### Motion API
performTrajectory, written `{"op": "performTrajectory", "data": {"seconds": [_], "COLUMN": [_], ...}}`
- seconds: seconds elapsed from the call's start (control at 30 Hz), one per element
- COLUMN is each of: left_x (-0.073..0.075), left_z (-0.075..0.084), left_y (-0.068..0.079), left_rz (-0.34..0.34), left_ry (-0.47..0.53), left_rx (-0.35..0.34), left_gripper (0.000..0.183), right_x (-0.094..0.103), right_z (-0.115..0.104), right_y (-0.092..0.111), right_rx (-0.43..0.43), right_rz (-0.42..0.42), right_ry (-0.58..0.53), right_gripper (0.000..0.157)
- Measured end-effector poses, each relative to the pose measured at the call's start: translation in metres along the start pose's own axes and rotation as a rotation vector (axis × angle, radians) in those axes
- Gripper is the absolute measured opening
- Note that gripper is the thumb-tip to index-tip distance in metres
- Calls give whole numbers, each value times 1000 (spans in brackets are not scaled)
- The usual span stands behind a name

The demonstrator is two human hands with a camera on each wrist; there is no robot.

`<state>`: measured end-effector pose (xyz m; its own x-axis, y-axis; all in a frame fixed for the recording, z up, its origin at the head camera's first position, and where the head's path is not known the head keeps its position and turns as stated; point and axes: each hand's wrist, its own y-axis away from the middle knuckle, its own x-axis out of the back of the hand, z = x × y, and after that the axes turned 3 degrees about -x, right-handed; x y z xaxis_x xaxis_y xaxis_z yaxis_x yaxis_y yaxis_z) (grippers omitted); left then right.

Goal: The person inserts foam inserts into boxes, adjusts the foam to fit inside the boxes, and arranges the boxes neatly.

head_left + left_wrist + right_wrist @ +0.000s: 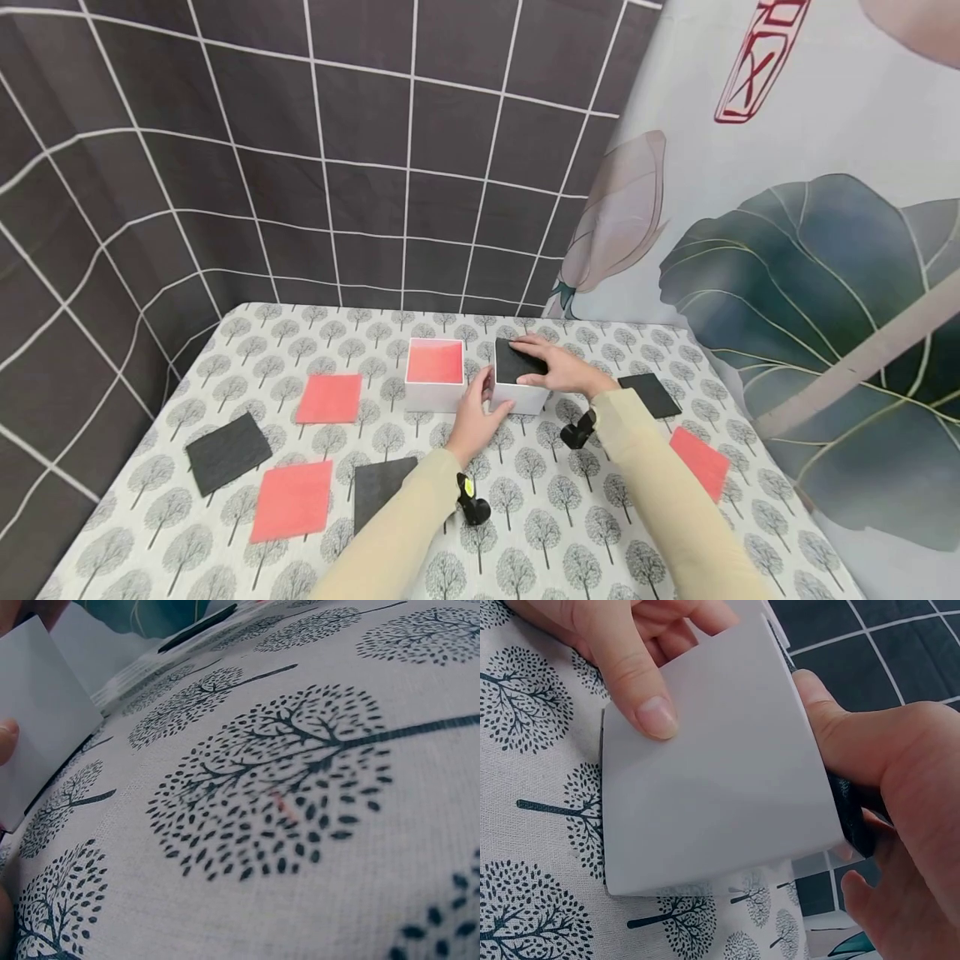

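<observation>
My left hand (474, 423) grips the left side of a white box (528, 402), its thumb lying on the near face and its other fingers round the corner. Black cloth (513, 360) covers the top of this box. Over it spreads my right hand (557, 369), the thumb touching the near edge and the fingers the far part. In the right wrist view, dark cloth (847, 814) shows at the box's opening under the right hand. Just left stands a second white box (430, 398) with red cloth (435, 363) inside its top. The right box's interior is hidden.
On the left of the tree-print tablecloth (525, 500) lie two red cloths (328, 398) and two black cloths (228, 452), one partly behind my left sleeve. To the right lie a black cloth (651, 395) and a red cloth (699, 462). Curtains hang behind and right.
</observation>
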<state>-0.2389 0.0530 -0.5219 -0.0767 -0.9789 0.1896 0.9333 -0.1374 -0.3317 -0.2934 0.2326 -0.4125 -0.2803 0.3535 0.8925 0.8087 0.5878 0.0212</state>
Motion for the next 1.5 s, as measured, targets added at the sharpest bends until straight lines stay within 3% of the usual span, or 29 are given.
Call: {"op": "performTrajectory", "data": {"seconds": [0.4, 0.73, 0.93, 1.27, 1.5], "left_x": [0, -2, -2, -5, -1], "left_z": [2, -3, -1, 3, 1], "left_y": [2, 1, 1, 0, 1], "left_rz": [-3, 2, 8, -12, -5], "left_ry": [-19, -31, -18, -7, -7], "left_rx": [46, 4, -15, 18, 6], "left_gripper": [75, 72, 71, 74, 71], "right_x": [0, 2, -1, 3, -1], "right_z": [-2, -9, -10, -13, -9], "right_y": [-3, -7, -13, -10, -8], "right_rx": [-33, 3, -17, -78, -83], "right_rz": [-57, -104, -100, -107, -66], "right_ry": [37, 105, 161, 216, 175], "right_gripper": [67, 59, 58, 55, 53]}}
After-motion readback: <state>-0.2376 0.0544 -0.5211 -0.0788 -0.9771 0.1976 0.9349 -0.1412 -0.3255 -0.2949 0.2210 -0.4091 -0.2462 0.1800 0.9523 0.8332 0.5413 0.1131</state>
